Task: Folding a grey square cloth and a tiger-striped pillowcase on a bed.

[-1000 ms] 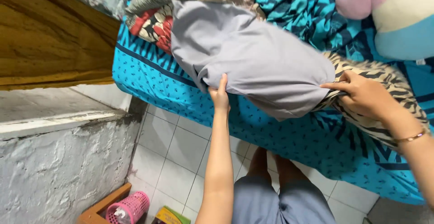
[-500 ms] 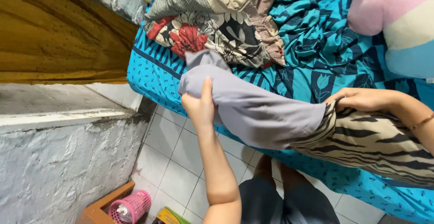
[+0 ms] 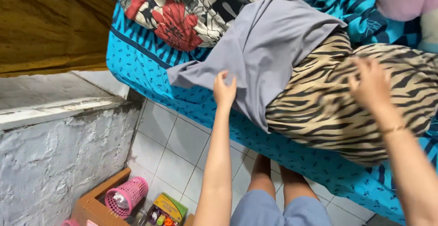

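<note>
Grey cover [image 3: 269, 48]: plain, smooth, unpatterned cloth, drawn part-way over one end of the pillow [image 3: 346, 102]; its open hem runs slantwise across the pillow, and a loose corner trails flat onto the sheet [image 3: 150, 70] just to the outer side of the left hand [image 3: 224, 89]. Soft folds run up from that hand toward the far end. Pillow: tiger-striped, tan with black bands, plump, lying lengthwise along the bed edge; the uncovered part bulges beneath and beyond the right hand [image 3: 372, 86]. Left hand: at the lower hem of the cover, fingers curled up over the cloth edge and thumb apart, gripping the fabric; forearm reaches straight up from below. Right hand: blurred, fingers spread, lying on or just above the bare striped pillow, well apart from the left hand; whether it presses the pillow cannot be told. A thin gold bangle [image 3: 393, 128] sits at that wrist. Sheet: bright turquoise with small dark marks and a dark band, under pillow and cover, its edge hanging just below both hands. Floral pillow [image 3: 182, 11]: red, black and cream, beyond the left hand, partly under the cover's far end. Pastel cushion [image 3: 406, 0]: pink, beyond the right hand. Floor [image 3: 173, 148]: pale tiles, below the left forearm. Pink basket [image 3: 125, 197]: small, openwork, in a wooden tray beside a rough white wall [image 3: 54, 171], far below the left hand.
</note>
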